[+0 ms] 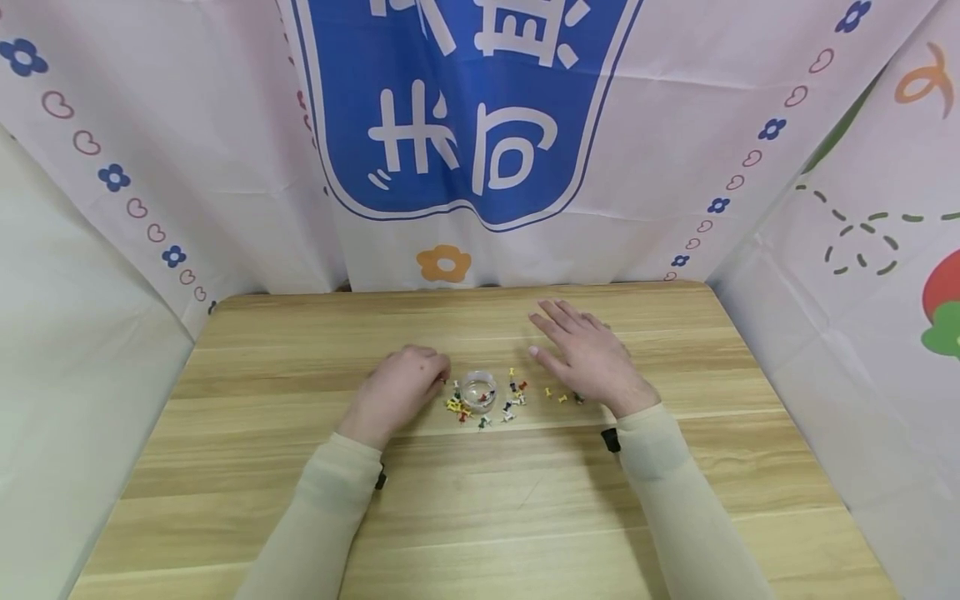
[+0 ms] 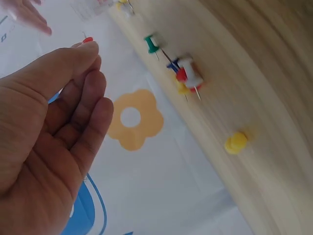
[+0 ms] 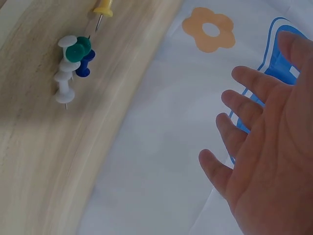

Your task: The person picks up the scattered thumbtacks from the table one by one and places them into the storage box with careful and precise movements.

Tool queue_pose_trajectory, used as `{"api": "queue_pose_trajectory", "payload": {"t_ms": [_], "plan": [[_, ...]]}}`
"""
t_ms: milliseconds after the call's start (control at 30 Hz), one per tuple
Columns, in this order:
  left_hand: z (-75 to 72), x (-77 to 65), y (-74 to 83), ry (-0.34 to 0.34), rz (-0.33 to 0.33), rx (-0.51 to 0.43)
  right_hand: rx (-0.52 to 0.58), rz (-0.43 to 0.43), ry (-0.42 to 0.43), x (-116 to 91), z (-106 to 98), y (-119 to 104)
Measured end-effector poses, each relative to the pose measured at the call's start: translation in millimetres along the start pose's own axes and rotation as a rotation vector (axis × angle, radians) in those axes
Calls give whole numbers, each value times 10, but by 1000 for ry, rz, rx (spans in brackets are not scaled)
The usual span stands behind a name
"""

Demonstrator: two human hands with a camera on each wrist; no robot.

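Note:
Between thumb and fingertips, my left hand (image 1: 403, 390) pinches a red push pin (image 2: 88, 39), its needle pointing up in the left wrist view. Right beside that hand stands a small clear round container (image 1: 478, 377) with a few pins inside. Yellow push pins (image 1: 453, 406) lie at the container's left, and white push pins (image 1: 509, 416) at its right. My right hand (image 1: 590, 357) is held over the table with fingers spread and nothing in its grasp. Near it lie a yellow push pin (image 3: 103, 8), a green push pin (image 3: 78, 49) and a blue push pin (image 3: 85, 63).
The pins lie loose on a wood-grain table (image 1: 480, 517), several with needles exposed. A white printed cloth (image 1: 225, 167) hangs behind the table's far edge, and another printed cloth (image 1: 862, 333) stands along the right side.

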State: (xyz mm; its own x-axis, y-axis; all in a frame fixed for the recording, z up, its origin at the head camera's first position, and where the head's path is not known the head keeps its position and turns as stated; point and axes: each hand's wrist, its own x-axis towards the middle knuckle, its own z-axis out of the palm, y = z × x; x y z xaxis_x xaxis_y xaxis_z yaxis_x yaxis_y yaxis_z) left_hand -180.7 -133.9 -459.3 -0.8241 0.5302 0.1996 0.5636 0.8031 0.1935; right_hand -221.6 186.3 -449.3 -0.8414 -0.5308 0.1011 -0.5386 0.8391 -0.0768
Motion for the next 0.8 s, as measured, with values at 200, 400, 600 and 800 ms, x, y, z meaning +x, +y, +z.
{"api": "queue_pose_trajectory", "payload": {"t_ms": [200, 400, 600, 800], "plan": [[5, 37, 85, -6, 6, -12, 14, 11, -6, 2, 21, 43], [43, 65, 185, -4, 53, -13, 29, 22, -13, -9, 23, 69], [114, 80, 270, 8, 94, -8, 37, 22, -8, -11, 35, 86], [142, 96, 331, 11, 111, 12, 45, 30, -14, -22, 16, 79]]}}
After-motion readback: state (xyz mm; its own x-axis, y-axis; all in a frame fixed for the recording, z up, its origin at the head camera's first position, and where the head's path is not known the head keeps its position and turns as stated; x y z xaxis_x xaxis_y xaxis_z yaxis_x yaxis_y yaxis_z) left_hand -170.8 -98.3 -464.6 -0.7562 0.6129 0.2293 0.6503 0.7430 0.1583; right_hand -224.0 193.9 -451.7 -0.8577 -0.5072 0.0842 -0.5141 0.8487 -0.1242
